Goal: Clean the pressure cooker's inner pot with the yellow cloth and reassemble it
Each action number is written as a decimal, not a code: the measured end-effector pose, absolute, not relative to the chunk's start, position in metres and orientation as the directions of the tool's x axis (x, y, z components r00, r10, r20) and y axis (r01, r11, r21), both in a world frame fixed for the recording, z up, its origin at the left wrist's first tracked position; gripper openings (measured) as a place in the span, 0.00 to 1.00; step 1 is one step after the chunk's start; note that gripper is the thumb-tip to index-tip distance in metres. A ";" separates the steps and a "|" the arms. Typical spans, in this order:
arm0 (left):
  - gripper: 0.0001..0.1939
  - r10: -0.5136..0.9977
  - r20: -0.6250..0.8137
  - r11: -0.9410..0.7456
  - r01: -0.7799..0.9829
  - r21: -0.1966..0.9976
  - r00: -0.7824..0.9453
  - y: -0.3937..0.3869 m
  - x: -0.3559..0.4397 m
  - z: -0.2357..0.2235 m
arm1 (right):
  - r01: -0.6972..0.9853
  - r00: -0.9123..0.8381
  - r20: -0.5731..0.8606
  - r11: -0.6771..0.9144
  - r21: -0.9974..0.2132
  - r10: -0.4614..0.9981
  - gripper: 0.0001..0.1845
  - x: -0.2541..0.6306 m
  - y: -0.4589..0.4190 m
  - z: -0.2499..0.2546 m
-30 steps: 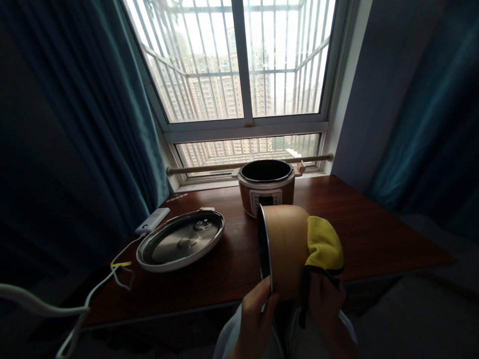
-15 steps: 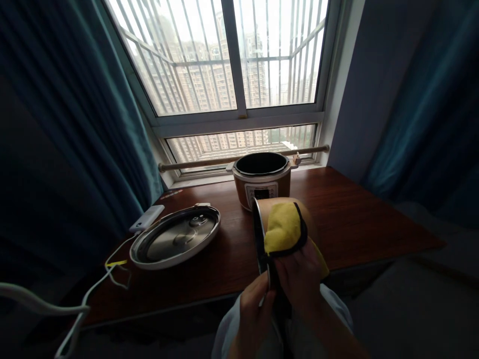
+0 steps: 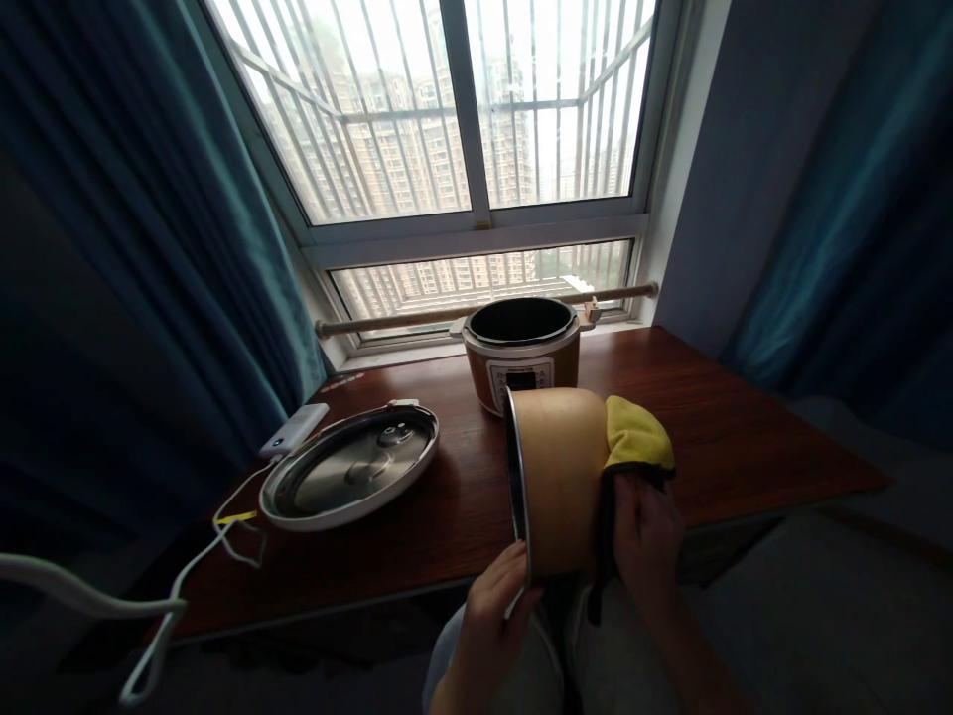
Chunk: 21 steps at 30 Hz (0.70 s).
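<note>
Gold-sided, the pot (image 3: 562, 477) is held sideways at the near edge of the table (image 3: 745, 427), its axis running left to right: mouth leftward, base rightward. The left hand (image 3: 497, 596), fingers closed, pinches the lower rim; the right hand (image 3: 646, 531), curled around a yellow cloth (image 3: 636, 434), holds it against the base. Beyond stands the cooker body (image 3: 482, 372); an upturned lid (image 3: 349, 477) lies left.
</note>
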<state>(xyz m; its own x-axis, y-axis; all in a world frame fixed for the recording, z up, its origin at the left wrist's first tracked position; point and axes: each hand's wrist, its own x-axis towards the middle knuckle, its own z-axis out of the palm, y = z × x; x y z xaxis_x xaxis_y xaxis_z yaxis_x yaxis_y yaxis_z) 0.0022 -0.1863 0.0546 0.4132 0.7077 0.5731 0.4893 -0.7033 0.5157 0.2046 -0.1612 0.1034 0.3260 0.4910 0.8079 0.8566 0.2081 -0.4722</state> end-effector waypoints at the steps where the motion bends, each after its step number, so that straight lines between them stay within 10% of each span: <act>1: 0.16 0.719 0.567 -0.691 0.502 0.520 0.402 -0.188 0.002 0.059 | 0.861 0.322 0.809 0.203 -0.466 0.492 0.21 0.205 -0.162 0.101; 21: 0.15 0.829 0.543 -0.530 0.500 0.685 0.135 -0.204 0.017 0.063 | 0.874 -0.002 0.813 0.395 -0.281 0.582 0.15 0.140 -0.169 0.159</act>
